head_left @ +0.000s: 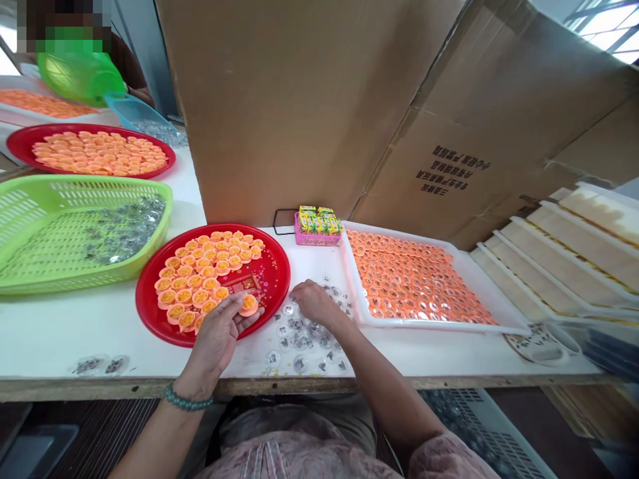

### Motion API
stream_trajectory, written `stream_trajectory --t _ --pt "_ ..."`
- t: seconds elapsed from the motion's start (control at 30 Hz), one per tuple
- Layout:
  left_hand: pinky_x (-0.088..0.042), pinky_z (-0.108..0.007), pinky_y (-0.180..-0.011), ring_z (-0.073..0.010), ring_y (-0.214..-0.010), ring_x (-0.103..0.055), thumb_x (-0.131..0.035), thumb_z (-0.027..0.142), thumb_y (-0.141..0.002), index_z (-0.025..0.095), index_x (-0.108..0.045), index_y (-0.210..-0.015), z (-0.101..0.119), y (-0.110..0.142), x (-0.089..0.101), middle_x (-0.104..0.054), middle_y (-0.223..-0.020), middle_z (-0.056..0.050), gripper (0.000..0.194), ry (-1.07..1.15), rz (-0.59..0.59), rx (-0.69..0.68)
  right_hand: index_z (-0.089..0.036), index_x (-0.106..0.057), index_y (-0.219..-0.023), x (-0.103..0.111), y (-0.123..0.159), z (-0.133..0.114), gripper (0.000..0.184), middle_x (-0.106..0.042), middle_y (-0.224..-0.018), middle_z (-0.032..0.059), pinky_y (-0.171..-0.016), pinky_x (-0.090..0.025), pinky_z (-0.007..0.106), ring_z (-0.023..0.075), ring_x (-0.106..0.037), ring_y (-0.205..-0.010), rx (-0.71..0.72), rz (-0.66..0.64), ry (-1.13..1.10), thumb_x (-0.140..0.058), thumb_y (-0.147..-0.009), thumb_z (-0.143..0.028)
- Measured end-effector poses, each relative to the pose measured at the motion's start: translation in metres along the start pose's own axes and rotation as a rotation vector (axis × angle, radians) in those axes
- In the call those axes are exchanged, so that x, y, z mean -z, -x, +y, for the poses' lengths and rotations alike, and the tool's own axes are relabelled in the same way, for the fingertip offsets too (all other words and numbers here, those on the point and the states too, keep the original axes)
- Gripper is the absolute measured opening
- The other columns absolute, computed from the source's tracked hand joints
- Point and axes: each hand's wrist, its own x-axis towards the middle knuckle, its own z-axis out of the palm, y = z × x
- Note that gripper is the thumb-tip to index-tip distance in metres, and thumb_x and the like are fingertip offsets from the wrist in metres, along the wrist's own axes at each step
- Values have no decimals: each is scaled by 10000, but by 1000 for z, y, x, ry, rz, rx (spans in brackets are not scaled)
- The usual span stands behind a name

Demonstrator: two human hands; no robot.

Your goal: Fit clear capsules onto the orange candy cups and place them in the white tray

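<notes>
My left hand (217, 342) pinches a small orange cup (249, 305) with a yellow inside, held over the near right edge of a red round tray (275, 266). Rows of similar orange cups (200, 271) cover the tray's left and far parts. Just right of the tray, my right hand (315, 303) reaches down to a scatter of small clear plastic pieces (302, 332) with dark printed marks. Its fingers are closed and point down; what lies between the fingertips is hidden.
Rightward, a white tray (509, 324) holds rows of orange cups, beside stacked white trays (564, 246). A pink basket (318, 238) of yellow packets stands against the cardboard (319, 113). Left are a green basket (30, 283), another red tray (20, 148) and a person holding a green object (82, 70).
</notes>
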Motion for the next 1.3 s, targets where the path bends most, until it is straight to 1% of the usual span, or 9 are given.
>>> stream_trajectory --t 0.23,0.4,0.6,0.7,0.8,0.87,0.93,1.17,1.3 --pt "-584 -348 -725 -208 -808 -658 -702 181 -694 128 -660 -836 3 1 -3 -673 -843 -50 157 3 37 -11 -142 -690 -954 7 11 1 252 -675 -1016 100 -861 -431 306 209 -571 -954 -26 -20 35 -541 -764 -68" --pt "-585 -356 -727 -212 -810 -657 -694 177 -706 128 -654 -813 1 1 -2 -671 -835 -51 124 2 37 -3 -138 -696 -802 1 8 -2 178 -688 -884 115 -824 -430 300 211 -590 -883 -36 -83 63 -543 -770 -53" --pt "-583 -345 -722 -196 -773 -660 -655 142 -727 126 -655 -813 1 4 -1 -674 -814 -55 88 16 51 11 -129 -669 -704 -3 16 0 190 -684 -817 123 -798 -427 308 213 -589 -846 -57 -37 52 -520 -791 -50" --pt "-582 -342 -719 -193 -768 -659 -659 154 -727 123 -658 -831 1 5 -2 -674 -822 -59 108 4 57 12 -149 -665 -784 -3 23 -1 146 -685 -842 77 -767 -439 285 173 -599 -808 -170 103 -196 -529 -835 -151" --pt "-578 -356 -733 -192 -756 -656 -677 166 -712 123 -659 -835 -1 5 -3 -670 -795 -55 132 8 35 2 -165 -648 -805 -1 29 -9 132 -672 -767 25 -640 -449 251 139 -591 -682 -311 224 -728 -594 -804 -286" --pt "-574 -357 -745 -185 -755 -652 -693 180 -702 123 -665 -859 -3 6 -4 -672 -804 -57 169 4 12 -8 -169 -639 -785 3 30 -19 163 -658 -727 9 -619 -456 246 134 -589 -660 -331 212 -1015 -641 -757 -329" --pt "-570 -346 -753 -177 -761 -649 -711 202 -696 124 -672 -886 -5 7 -5 -679 -838 -64 209 -8 -19 -10 -171 -650 -798 7 30 -30 180 -662 -745 6 -657 -472 257 137 -602 -687 -329 178 -1190 -673 -722 -332" --pt "-563 -317 -759 -189 -817 -653 -739 247 -687 139 -681 -929 -6 13 -2 -690 -900 -75 271 -12 -84 -2 -178 -639 -842 14 25 -55 271 -662 -721 3 -673 -501 282 137 -617 -664 -310 174 -1449 -748 -648 -333" --pt "-552 -344 -803 -203 -833 -657 -740 252 -690 136 -678 -938 -4 14 0 -690 -907 -83 281 -2 -103 12 -185 -671 -856 12 24 -58 261 -663 -738 5 -677 -498 279 138 -609 -686 -329 191 -1418 -734 -661 -347"
